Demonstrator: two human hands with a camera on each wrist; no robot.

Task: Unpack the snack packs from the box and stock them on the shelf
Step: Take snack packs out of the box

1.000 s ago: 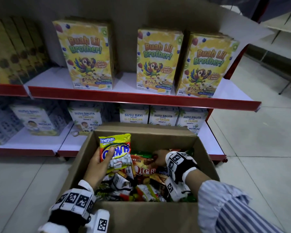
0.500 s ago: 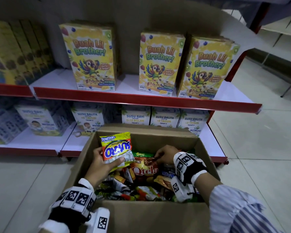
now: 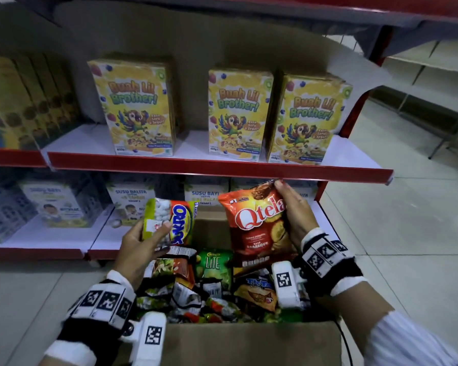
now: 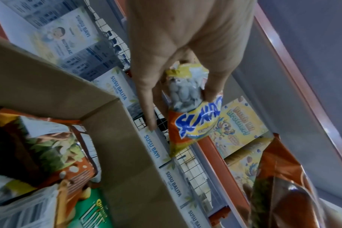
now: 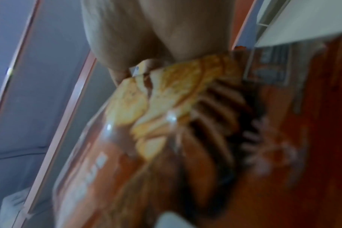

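An open cardboard box (image 3: 243, 342) stands on the floor in front of the shelf, with several snack packs (image 3: 212, 268) inside. My left hand (image 3: 140, 244) grips a yellow Sukro nut pack (image 3: 169, 220), turned sideways, above the box's left rim; the left wrist view shows the same pack (image 4: 193, 117) pinched between thumb and fingers. My right hand (image 3: 296, 215) holds a red Qtela chips bag (image 3: 254, 217) upright above the box, its top near the red edge of the middle shelf (image 3: 217, 169). The right wrist view shows the bag (image 5: 185, 138) blurred.
Three yellow cereal boxes (image 3: 140, 107) stand on the middle shelf, with bare white board between them and at the right end. Milk boxes (image 3: 132, 204) fill the bottom shelf (image 3: 37, 249) behind the cardboard box. Tiled floor (image 3: 407, 233) lies to the right.
Both hands have risen out of the box. The right hand has taken the Qtela bag and lifted it upright; the left has turned the Sukro pack sideways. My view has tilted up.
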